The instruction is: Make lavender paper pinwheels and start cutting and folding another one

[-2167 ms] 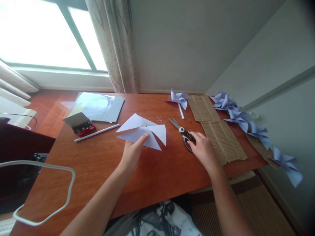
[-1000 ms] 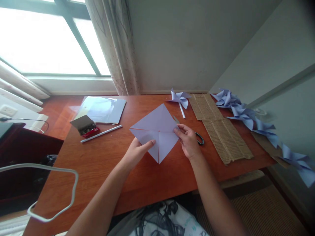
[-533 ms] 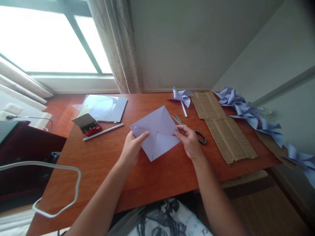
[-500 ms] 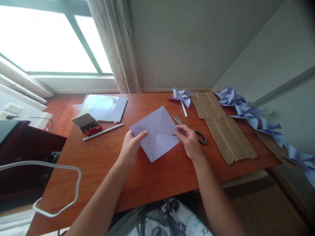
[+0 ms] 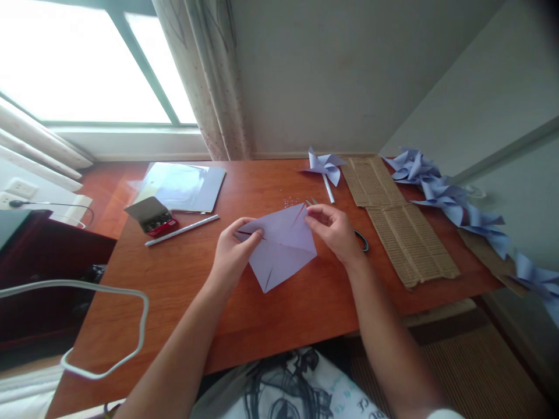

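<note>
A lilac paper square, cut in from its corners, lies on the wooden table in front of me. My left hand holds its left corner, thumb on top. My right hand pinches a flap at its upper right corner. Black-handled scissors lie just behind my right hand, mostly hidden by it. A few small beads or pins are scattered just beyond the paper.
A finished paper pinwheel on a white stick lies at the back. Corrugated cardboard strips and several more pinwheels run along the right. A paper pad, a small red pin box and a white stick sit left.
My right hand left the scissors and took hold of the paper. The sheet was lifted and turned, then lowered; now my right fingers pull one corner flap inward.
</note>
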Available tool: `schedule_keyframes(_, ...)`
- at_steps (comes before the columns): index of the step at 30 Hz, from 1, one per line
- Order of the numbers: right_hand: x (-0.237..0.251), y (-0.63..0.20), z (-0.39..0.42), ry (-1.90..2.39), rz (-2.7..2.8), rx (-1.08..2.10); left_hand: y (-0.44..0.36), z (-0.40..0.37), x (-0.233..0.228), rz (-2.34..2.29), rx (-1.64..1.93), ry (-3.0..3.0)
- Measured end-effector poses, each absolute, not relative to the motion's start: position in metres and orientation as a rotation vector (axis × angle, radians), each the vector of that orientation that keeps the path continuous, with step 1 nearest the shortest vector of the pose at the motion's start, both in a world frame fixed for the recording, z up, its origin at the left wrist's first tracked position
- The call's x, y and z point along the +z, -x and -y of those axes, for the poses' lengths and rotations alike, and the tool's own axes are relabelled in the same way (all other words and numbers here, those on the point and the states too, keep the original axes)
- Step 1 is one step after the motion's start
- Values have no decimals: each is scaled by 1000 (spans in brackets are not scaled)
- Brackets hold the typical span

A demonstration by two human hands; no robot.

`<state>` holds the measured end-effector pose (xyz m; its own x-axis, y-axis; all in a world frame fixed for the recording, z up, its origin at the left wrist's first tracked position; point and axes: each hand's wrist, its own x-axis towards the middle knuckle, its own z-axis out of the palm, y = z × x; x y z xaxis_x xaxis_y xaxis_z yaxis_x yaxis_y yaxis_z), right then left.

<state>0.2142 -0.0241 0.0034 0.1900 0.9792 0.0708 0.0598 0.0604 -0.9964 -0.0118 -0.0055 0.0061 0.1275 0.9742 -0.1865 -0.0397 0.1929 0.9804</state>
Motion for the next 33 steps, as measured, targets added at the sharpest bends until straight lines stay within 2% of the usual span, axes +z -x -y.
schedule_keyframes(3,5,-210,8,1236,1207,971,15,3,5,-1273,1050,-1214)
schedule_keyframes(8,1,-198,2,1238,1181,1010,13,9,11,-1496,1344,-1826)
schedule_keyframes(11,2,-191,9,1236,1216,1054,1,17,17,-1362,1185,-2020)
schedule_keyframes(13,4,-188,13,1207,1235,1090,-8,20,20,-1277,1073,-2007)
schedule_keyframes(20,7,-185,19,1168,1221,1136,-17,9,19,-1180,1036,-1656)
schedule_keyframes(26,7,-188,21,1218,1403,928,-15,9,14,-1159,1004,-1565)
schedule_keyframes(33,10,-189,23,1149,1711,467,-13,11,15,-1180,988,-1600)
